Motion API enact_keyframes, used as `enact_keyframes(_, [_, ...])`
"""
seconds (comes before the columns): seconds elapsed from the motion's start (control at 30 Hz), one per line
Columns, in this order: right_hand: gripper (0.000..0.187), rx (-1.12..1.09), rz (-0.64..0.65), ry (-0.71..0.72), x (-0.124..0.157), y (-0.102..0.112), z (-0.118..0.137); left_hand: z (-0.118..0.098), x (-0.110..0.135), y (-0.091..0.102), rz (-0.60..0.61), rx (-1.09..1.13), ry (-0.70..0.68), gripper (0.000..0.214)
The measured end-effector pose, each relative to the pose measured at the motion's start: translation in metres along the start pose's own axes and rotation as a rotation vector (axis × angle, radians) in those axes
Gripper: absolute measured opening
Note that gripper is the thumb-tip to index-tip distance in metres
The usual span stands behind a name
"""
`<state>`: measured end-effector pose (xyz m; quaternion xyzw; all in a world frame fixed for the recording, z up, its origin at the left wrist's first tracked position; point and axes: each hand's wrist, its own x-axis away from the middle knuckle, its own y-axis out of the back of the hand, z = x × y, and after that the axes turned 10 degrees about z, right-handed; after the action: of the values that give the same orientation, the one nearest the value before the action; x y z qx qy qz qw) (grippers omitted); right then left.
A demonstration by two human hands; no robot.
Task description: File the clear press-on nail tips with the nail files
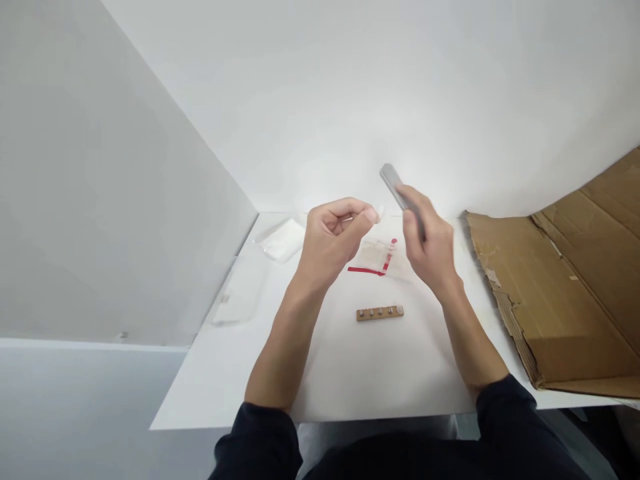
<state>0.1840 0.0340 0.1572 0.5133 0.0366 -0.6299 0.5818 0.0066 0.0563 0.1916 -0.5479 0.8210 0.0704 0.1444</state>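
Note:
My left hand (pixel 333 237) is raised above the white table (pixel 350 373), its thumb and forefinger pinched on a tiny pale piece (pixel 380 213) that I cannot identify. Just to its right, my right hand (pixel 427 247) is closed around a slim grey tool (pixel 393 181) whose end sticks up and back; the hand is slightly blurred. Below the hands lies a small clear bag with a red strip (pixel 377 260). Nearer to me on the table rests a short brown strip with several metal studs (pixel 379 313).
A flattened cardboard box (pixel 565 287) lies on the right side of the table. At the far left are a clear bag with white content (pixel 283 240) and another clear plastic piece (pixel 240 300). White walls close in on the left and back.

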Motion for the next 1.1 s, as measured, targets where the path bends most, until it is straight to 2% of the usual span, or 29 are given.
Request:
enact_keyframes(0.1, [0.041, -0.018, 0.041, -0.022, 0.000, 0.001, 0.001, 0.000, 0.001, 0.000, 0.011, 0.000, 0.002, 0.018])
enact_keyframes(0.17, [0.041, -0.011, 0.016, 0.009, 0.001, 0.001, 0.002, 0.000, 0.001, 0.000, 0.004, -0.001, -0.009, 0.017])
enact_keyframes(0.23, [0.043, -0.024, -0.005, -0.023, 0.002, 0.001, 0.003, 0.001, 0.001, 0.000, 0.000, -0.002, -0.013, 0.017])
enact_keyframes(0.53, [0.042, 0.005, 0.026, -0.024, 0.003, 0.000, 0.008, 0.002, -0.001, 0.000, -0.010, 0.003, -0.014, 0.019])
enact_keyframes(0.9, [0.043, 0.002, 0.051, -0.018, 0.004, -0.006, 0.008, 0.000, 0.006, -0.001, -0.110, -0.240, -0.208, 0.022])
enact_keyframes(1.1, [0.042, 0.003, -0.002, -0.016, 0.005, -0.005, 0.011, -0.001, 0.009, -0.004, -0.140, -0.319, -0.269, 0.022])
